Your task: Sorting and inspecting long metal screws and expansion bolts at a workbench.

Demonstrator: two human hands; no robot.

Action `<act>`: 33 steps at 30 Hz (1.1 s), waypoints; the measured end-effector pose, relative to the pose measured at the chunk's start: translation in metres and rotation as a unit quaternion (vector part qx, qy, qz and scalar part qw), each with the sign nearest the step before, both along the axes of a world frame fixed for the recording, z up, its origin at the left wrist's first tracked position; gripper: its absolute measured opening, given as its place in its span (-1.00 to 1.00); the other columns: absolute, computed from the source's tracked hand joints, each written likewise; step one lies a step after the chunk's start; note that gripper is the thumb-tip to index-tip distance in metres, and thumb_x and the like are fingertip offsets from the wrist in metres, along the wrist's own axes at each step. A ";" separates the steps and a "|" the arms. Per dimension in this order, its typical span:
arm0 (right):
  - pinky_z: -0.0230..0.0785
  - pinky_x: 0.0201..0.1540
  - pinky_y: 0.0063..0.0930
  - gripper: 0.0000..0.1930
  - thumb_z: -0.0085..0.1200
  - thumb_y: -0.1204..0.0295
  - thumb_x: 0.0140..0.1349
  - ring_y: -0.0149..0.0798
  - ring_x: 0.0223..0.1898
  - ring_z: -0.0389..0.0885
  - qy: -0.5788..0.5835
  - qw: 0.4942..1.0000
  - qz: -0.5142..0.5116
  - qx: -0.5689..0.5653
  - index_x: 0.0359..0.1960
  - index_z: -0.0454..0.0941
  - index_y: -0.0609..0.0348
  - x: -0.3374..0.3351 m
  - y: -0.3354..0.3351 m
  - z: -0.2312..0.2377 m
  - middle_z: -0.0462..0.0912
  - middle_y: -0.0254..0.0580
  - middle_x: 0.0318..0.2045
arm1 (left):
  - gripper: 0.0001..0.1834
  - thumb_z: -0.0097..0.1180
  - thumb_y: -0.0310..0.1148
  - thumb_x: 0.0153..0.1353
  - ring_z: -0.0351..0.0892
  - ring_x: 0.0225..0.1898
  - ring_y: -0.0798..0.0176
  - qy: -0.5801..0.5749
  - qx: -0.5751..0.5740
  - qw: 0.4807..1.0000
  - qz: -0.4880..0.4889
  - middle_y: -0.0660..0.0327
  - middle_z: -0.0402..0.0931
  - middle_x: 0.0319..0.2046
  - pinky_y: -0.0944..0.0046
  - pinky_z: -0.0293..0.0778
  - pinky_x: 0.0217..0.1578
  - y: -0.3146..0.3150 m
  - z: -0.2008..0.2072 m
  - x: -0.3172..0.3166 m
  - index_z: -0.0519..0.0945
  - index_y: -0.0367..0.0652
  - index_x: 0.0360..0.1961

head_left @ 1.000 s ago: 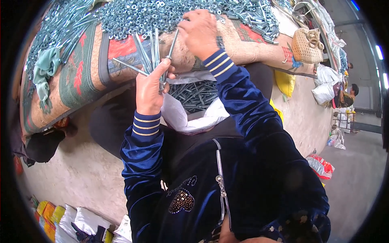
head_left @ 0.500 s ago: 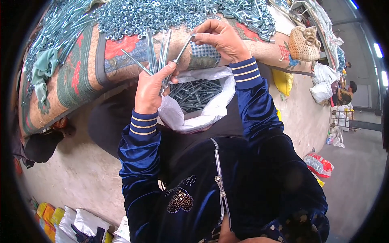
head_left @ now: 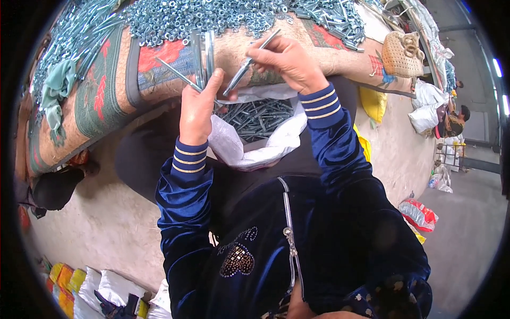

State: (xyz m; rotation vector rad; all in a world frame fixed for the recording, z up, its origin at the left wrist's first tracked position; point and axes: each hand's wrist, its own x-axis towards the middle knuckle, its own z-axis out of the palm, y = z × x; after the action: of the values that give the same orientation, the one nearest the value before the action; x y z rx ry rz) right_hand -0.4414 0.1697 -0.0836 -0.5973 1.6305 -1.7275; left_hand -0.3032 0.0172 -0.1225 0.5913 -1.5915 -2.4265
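Note:
My left hand (head_left: 196,111) is closed around several long, shiny metal bolts (head_left: 198,61); most point up, and one slants out to the left. Its thumb is raised. To its right, my right hand (head_left: 284,61) pinches another long bolt (head_left: 247,68) near its middle, tilted with its lower end down by the left hand's fingertips. I cannot tell whether that end touches them. Under both hands sits an open white sack (head_left: 281,144), holding a heap of dark metal bolts (head_left: 257,119).
A patterned cloth-covered surface (head_left: 114,87) carries a heap of nuts (head_left: 180,21) and piles of long bolts (head_left: 79,40). A teal cloth (head_left: 57,85) lies at left, a woven bag (head_left: 402,56) at right. A yellow sack (head_left: 373,103) stands below; another person (head_left: 456,119) is farther right.
My right hand has moved slightly down and right, and its grip now sits around the bolt's middle rather than its top. The bolt's lower end has come out from under my left thumb.

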 end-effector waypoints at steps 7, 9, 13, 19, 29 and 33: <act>0.42 -0.27 -0.62 -0.76 0.18 0.36 0.19 -0.47 -0.34 0.56 0.050 0.997 -0.041 -0.029 -0.17 0.59 0.21 -0.001 0.004 -0.004 0.64 -0.24 -0.30 | -0.81 0.13 -0.27 0.23 0.30 -0.78 0.47 -0.015 0.150 0.983 -0.109 0.34 0.37 -0.76 0.52 0.08 -0.77 0.002 0.000 0.000 0.50 -0.16 -0.39; 0.42 -0.24 -0.62 -0.75 0.16 0.33 0.21 -0.46 -0.31 0.57 0.062 0.996 -0.044 -0.057 -0.16 0.59 0.22 -0.001 0.000 -0.005 0.64 -0.23 -0.28 | -0.83 0.15 -0.29 0.21 0.32 -0.76 0.48 -0.022 0.129 0.987 -0.094 0.32 0.41 -0.73 0.52 0.09 -0.77 0.002 0.001 0.000 0.50 -0.16 -0.38; 0.38 -0.19 -0.61 -0.71 0.09 0.27 0.26 -0.45 -0.28 0.56 0.122 0.992 -0.038 0.010 -0.15 0.59 0.26 -0.006 0.002 0.000 0.65 -0.23 -0.29 | -0.81 0.21 -0.35 0.13 0.42 -0.71 0.46 0.003 0.065 0.997 -0.031 0.24 0.55 -0.62 0.52 0.19 -0.71 0.006 0.003 0.001 0.54 -0.22 -0.30; 0.33 -0.37 -0.70 -0.76 0.14 0.28 0.22 -0.56 -0.45 0.50 0.178 0.980 -0.081 -0.030 -0.25 0.62 0.22 -0.011 -0.001 0.000 0.63 -0.34 -0.41 | -0.86 0.19 -0.40 0.11 0.42 -0.70 0.50 0.030 0.053 0.998 -0.020 0.23 0.58 -0.58 0.54 0.19 -0.70 0.007 0.005 0.001 0.54 -0.19 -0.31; 0.34 -0.43 -0.69 -0.74 0.05 0.31 0.28 -0.55 -0.55 0.47 0.125 0.992 -0.028 -0.004 -0.20 0.61 0.27 -0.010 0.005 0.008 0.63 -0.28 -0.43 | -0.87 0.18 -0.39 0.12 0.41 -0.69 0.52 0.049 0.009 0.998 -0.039 0.22 0.61 -0.54 0.55 0.17 -0.71 0.005 0.003 0.003 0.53 -0.18 -0.35; 0.34 -0.45 -0.69 -0.72 0.04 0.28 0.29 -0.58 -0.58 0.45 0.178 0.979 -0.062 0.079 -0.20 0.61 0.27 -0.008 -0.001 0.003 0.62 -0.29 -0.47 | -0.88 0.16 -0.41 0.13 0.41 -0.69 0.53 0.058 -0.010 0.997 -0.048 0.21 0.62 -0.53 0.56 0.18 -0.71 0.006 0.002 0.001 0.53 -0.20 -0.33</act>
State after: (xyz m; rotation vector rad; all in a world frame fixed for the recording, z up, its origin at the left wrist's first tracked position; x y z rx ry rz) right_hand -0.4492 0.1691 -0.0809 -0.7747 2.0706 -1.6234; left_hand -0.3019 0.0236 -0.1210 0.3710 -1.6311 -2.4604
